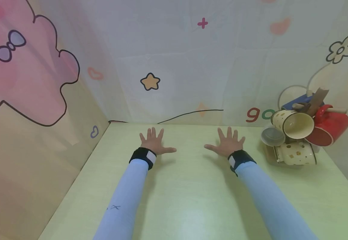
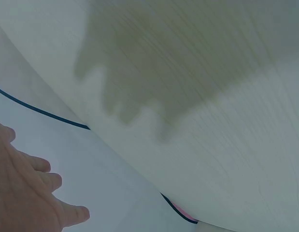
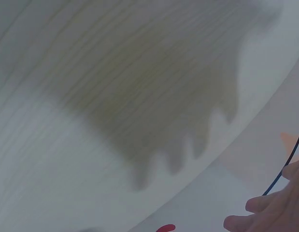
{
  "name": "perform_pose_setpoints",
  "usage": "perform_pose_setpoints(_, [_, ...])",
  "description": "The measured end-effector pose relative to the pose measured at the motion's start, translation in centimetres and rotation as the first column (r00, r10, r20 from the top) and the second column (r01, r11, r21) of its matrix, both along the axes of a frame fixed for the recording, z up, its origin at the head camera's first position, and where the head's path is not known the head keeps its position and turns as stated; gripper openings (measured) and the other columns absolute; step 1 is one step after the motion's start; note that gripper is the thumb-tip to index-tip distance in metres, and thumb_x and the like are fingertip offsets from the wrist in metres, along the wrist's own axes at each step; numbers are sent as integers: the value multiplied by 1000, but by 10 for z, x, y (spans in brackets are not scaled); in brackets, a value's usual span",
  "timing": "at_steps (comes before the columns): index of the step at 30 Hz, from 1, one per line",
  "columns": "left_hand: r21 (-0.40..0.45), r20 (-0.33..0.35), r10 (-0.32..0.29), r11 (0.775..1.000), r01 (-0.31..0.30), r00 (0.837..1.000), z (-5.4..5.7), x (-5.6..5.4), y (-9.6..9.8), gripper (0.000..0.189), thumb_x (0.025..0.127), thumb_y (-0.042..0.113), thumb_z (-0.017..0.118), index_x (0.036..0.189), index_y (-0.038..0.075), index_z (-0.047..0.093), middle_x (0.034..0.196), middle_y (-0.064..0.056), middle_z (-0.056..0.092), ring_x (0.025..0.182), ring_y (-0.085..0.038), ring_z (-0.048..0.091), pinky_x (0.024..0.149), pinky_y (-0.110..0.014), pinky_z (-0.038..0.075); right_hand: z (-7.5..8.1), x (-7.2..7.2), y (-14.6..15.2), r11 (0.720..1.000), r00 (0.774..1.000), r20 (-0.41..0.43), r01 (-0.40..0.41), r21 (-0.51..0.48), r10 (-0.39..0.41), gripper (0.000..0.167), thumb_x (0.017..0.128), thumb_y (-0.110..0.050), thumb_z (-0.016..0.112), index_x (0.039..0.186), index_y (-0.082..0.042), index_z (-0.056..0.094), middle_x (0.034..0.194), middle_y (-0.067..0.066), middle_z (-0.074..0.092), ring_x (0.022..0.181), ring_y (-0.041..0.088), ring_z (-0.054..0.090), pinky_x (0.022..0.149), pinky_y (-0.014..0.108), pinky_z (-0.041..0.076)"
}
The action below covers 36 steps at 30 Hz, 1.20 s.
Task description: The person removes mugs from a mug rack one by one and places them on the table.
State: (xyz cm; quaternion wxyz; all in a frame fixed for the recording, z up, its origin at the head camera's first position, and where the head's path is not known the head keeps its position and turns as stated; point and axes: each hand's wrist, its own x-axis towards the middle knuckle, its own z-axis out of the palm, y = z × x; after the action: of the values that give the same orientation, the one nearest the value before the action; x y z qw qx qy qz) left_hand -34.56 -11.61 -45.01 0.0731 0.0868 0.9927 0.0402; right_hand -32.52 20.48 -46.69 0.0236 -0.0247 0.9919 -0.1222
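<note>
My left hand (image 1: pixel 153 144) is held out over the back part of the pale wooden table (image 1: pixel 189 190), fingers straight and spread, thumb pointing inward. Opposite it, my right hand (image 1: pixel 228 146) has the same spread shape, its thumb toward the left. Neither hand holds anything. In the left wrist view the left hand (image 2: pixel 28 188) shows at the lower left edge, apart from its shadow on the tabletop. The right wrist view has the right hand's fingers (image 3: pixel 265 208) at the lower right corner, also away from their shadow. Closest to the right hand stands a clear cup (image 1: pixel 273 136).
At the right a rack carries several mugs: a cream patterned mug (image 1: pixel 294 124), a red mug (image 1: pixel 330 126), and another cream mug (image 1: pixel 300 154) below. A blue item (image 1: pixel 297 101) sits behind them. A printed cloth (image 1: pixel 177 60) hangs along the table's back edge.
</note>
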Motion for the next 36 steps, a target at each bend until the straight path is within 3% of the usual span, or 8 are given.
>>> perform_pose_setpoints(11, [2, -36, 3, 1000, -3, 999, -11, -6, -1, 118, 72, 87, 55, 160, 21, 13, 162, -22, 11, 150, -39, 6, 112, -68, 1, 3, 5, -1, 1000, 1000, -4, -14, -14, 14, 115, 79, -85, 46, 158, -8, 15, 158, 35, 8, 142, 58, 6, 103, 78, 5])
perform_pose_setpoints(17, [38, -7, -36, 999, 36, 999, 0, -1, 5, 111, 77, 81, 57, 159, 17, 19, 161, -22, 17, 149, -39, 12, 113, -67, 5, 6, 9, 0, 999, 1000, -30, 1, -43, -2, 109, 83, -80, 49, 156, -4, 22, 155, 34, 20, 141, 54, 18, 105, 75, 14])
perform_pose_setpoints(23, [79, 1, -61, 995, 61, 998, 9, 12, 0, 100, 83, 74, 58, 156, 12, 30, 158, -25, 25, 147, -41, 19, 112, -68, 8, 9, 11, -13, 998, 999, -32, -15, -62, 13, 100, 88, -74, 49, 154, -1, 28, 153, 33, 29, 139, 51, 28, 106, 69, 25])
perform_pose_setpoints(30, [116, 32, -80, 990, 76, 996, 10, 20, -8, 97, 85, 71, 57, 155, 10, 32, 157, -24, 30, 146, -41, 23, 112, -67, 12, 10, 23, -23, 994, 998, -58, -41, -97, 36, 95, 89, -69, 52, 151, 0, 34, 149, 32, 37, 134, 49, 38, 101, 64, 37])
perform_pose_setpoints(36, [188, 39, -110, 977, 101, 993, 19, 27, -1, 94, 86, 68, 60, 153, 8, 35, 154, -23, 34, 144, -40, 27, 111, -67, 15, 15, 38, -23, 986, 995, -99, -36, -165, 20, 91, 89, -64, 58, 148, 1, 39, 146, 29, 43, 131, 46, 43, 98, 62, 41])
